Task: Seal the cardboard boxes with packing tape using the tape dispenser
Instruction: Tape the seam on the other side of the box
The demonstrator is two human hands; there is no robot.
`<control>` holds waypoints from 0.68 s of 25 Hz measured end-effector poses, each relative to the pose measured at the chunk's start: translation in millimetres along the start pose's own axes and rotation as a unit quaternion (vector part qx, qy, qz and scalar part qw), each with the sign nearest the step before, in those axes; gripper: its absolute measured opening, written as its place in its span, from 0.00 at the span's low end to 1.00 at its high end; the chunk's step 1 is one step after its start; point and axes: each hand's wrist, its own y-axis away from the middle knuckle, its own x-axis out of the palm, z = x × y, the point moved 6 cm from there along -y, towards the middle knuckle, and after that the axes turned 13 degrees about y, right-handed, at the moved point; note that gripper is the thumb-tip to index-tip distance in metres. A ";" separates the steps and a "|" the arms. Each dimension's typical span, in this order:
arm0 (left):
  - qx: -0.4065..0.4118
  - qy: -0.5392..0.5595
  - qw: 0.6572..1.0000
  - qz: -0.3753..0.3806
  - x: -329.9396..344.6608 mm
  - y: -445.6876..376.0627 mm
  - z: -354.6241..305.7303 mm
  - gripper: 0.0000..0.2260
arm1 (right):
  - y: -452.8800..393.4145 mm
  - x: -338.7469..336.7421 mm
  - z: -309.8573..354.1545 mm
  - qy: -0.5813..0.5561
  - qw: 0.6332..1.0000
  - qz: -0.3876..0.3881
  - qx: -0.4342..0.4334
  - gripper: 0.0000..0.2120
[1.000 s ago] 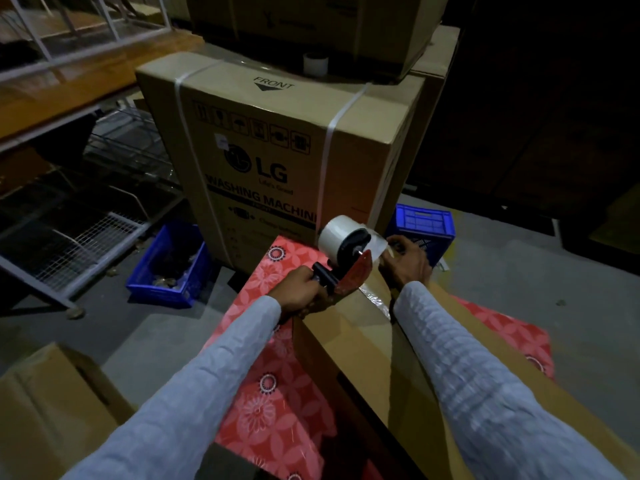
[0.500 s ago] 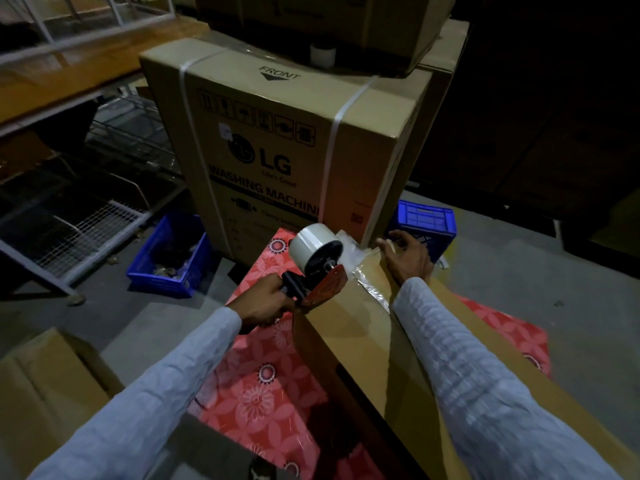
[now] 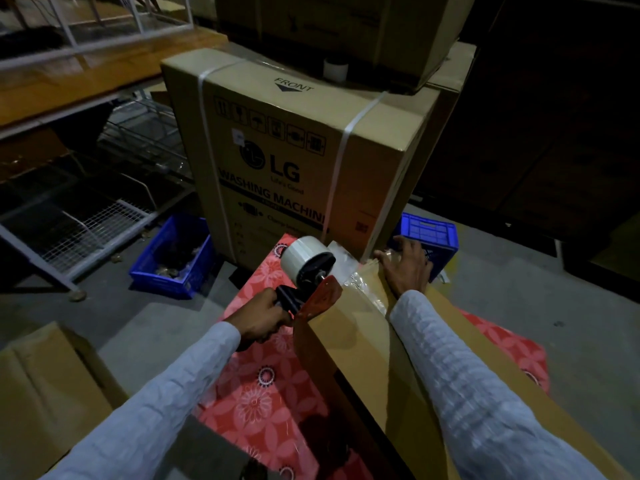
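A long brown cardboard box (image 3: 360,348) lies in front of me, running from the lower right toward the centre. My left hand (image 3: 261,315) grips the black handle of a red tape dispenser (image 3: 311,289) with a white tape roll, held off the box's left edge near its far end. A strip of clear tape (image 3: 363,284) stretches from the dispenser across the box top. My right hand (image 3: 405,268) presses flat on the tape at the far end of the box, fingers spread.
A tall LG washing machine carton (image 3: 298,161) stands right behind the box, with another carton stacked on top. Blue crates sit at its left (image 3: 173,261) and right (image 3: 429,237). A red floral mat (image 3: 263,368) covers the floor. A brown box (image 3: 45,386) sits lower left; metal racks stand at left.
My left hand has drawn the dispenser leftward off the box top, pulling tape out. My right hand has gone from pinching the tape end to pressing it flat at the far end.
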 end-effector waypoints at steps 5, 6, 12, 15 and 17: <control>0.012 0.014 1.000 0.000 1.3 2.3 3.4 0.16 | 52.5 11.2 25.9 0.006 0.999 -0.042 -0.024 0.38; 0.008 0.015 1.000 -0.002 1.2 1.0 4.4 0.17 | 62.6 14.7 30.0 0.001 0.999 -0.036 -0.011 0.38; 0.008 0.033 0.999 0.005 7.8 0.9 3.1 0.15 | 76.0 19.0 37.7 -0.011 0.998 -0.005 0.062 0.34; 0.002 0.045 0.999 0.005 6.1 -1.9 8.4 0.13 | 83.7 29.0 42.6 0.002 0.997 0.016 0.070 0.37; -0.008 0.049 0.999 0.002 5.7 -0.5 10.5 0.12 | 85.9 33.2 42.9 0.012 0.998 0.018 0.052 0.40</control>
